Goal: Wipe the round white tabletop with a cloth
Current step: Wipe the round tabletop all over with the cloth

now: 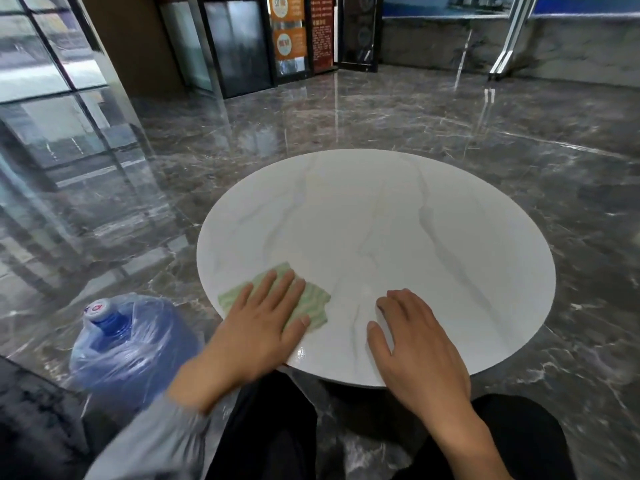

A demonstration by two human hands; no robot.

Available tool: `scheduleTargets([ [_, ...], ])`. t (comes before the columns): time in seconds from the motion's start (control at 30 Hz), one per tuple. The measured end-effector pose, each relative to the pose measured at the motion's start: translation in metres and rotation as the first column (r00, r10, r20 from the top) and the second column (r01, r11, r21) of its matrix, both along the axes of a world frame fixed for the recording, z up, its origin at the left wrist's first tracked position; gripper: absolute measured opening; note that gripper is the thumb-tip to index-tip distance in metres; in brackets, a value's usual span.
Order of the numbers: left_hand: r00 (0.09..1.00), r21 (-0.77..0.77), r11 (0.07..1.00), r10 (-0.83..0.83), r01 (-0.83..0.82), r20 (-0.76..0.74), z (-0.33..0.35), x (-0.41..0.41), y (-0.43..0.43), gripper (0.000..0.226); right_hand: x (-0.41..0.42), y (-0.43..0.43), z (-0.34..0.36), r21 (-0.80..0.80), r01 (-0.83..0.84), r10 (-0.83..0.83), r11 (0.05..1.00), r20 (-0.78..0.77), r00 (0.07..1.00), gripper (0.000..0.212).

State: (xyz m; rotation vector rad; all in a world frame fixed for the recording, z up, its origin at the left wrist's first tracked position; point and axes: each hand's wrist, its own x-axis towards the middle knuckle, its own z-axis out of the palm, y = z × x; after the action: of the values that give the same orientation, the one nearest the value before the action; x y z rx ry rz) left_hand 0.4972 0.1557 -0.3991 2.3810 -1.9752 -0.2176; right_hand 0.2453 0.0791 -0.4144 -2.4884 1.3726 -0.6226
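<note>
1. Near the left front edge of the round white tabletop [398,216], my left hand [259,323] lies flat on the green striped cloth [311,299], fingers straight, pressing rather than gripping it.
2. My right hand [415,337] rests on the bare marble-look top beside it, fingers loosely bent, holding nothing.
3. With only a flat palm on the cloth, I judge it could bunch or slip out on a fast stroke.
4. Working this close to the rim, I might push the cloth off toward the wrapped water bottle [128,341] on the floor.
5. Most of the far surface looks unwiped, easy to miss.
</note>
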Motion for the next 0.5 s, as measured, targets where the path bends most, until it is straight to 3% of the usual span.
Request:
scheduleTargets([
  [0.13,0.990,0.023,0.992,0.126,-0.125,-0.059,-0.002,-0.002,0.016,0.085,0.000,0.000,-0.001,-0.022,-0.009,0.009,1.000,-0.002,1.000,0.041],
  [0.4,0.939,0.099,0.937,0.340,-0.335,-0.049,0.012,0.121,-0.062,0.071,0.002,0.000,0.003,-0.003,0.001,-0.001,1.000,0.008,1.000,0.039],
  [0.5,0.931,0.097,0.929,0.363,-0.357,-0.044,0.011,0.129,-0.074,0.070,0.003,0.000,0.003,0.014,0.010,-0.010,1.000,0.005,1.000,0.042],
])
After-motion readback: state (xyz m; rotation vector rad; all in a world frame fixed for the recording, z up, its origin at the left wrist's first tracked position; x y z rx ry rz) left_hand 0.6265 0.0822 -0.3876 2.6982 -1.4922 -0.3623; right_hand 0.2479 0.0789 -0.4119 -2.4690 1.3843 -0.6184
